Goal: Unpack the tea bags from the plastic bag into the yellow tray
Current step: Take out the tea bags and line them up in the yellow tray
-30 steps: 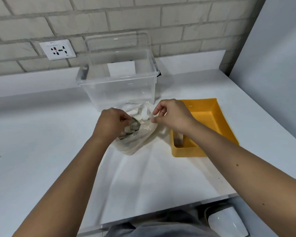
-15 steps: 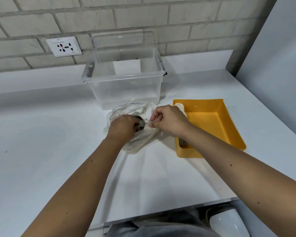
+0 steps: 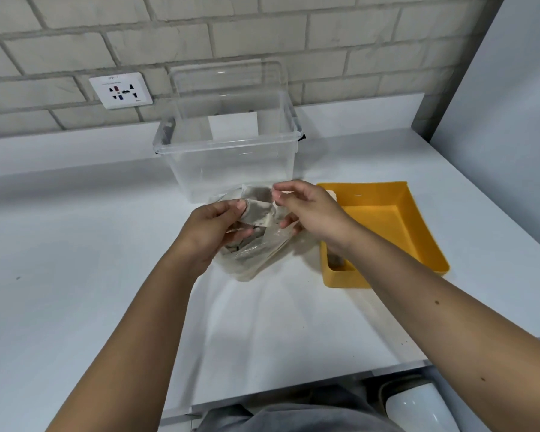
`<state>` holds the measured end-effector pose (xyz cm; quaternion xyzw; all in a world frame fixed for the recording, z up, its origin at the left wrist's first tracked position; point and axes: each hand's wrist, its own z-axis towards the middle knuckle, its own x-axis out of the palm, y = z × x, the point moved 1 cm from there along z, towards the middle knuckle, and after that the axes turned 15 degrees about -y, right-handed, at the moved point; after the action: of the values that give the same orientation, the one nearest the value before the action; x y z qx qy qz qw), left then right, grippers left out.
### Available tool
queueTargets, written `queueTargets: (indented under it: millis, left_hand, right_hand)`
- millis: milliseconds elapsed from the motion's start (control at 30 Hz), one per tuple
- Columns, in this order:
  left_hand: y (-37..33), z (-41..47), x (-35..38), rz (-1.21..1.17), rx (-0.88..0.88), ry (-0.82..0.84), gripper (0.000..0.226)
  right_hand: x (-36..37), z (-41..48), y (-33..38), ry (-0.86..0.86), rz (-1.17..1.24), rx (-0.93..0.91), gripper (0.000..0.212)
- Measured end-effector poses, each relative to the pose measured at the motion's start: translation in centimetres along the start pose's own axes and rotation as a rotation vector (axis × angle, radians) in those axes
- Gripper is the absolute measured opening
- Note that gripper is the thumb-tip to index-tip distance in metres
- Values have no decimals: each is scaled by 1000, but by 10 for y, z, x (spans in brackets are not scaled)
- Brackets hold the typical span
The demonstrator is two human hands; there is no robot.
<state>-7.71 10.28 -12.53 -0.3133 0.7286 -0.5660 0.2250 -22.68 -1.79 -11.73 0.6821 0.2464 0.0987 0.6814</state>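
A crumpled clear plastic bag (image 3: 256,257) lies on the white table with several tea bags inside. My left hand (image 3: 212,227) pinches a grey-brown tea bag (image 3: 258,208) lifted just above the bag's mouth. My right hand (image 3: 306,210) pinches the same tea bag at its right end. The yellow tray (image 3: 418,232) sits to the right of the bag. One tea bag (image 3: 337,261) lies in the tray's near left corner, and something pale (image 3: 332,194) shows at its far left corner behind my right hand.
A clear plastic storage box (image 3: 231,157) stands just behind the bag against the brick wall. A wall socket (image 3: 120,90) is at the back left. A grey wall (image 3: 512,88) closes the right side. A white object (image 3: 418,410) sits below the table's front edge.
Both hands have risen from the bag's mouth, drawing one tea bag up and out between them. The plastic bag stays on the table.
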Motion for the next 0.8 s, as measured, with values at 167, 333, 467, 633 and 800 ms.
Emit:
queueTargets:
  millis: [167,333,467,633,800]
  left_hand:
    - [3,-2,12,-187,-112,69,17]
    - [10,-1,13,-262,-163,-11,22]
    - [12,2,11,-305,-149,-103,19]
    - [1,-1,15,-330,-96,-6,23]
    - [-12,-1,-1,95,61,-30,34]
  right_hand:
    - [0,0,-3,16,154,160,30]
    - [-4,4,5,-122,176,13,14]
    - [-13,7,20,10,220,40,13]
    - [7,13,16,85,68,31,8]
    - [16,27,27,129,-166,-155,13]
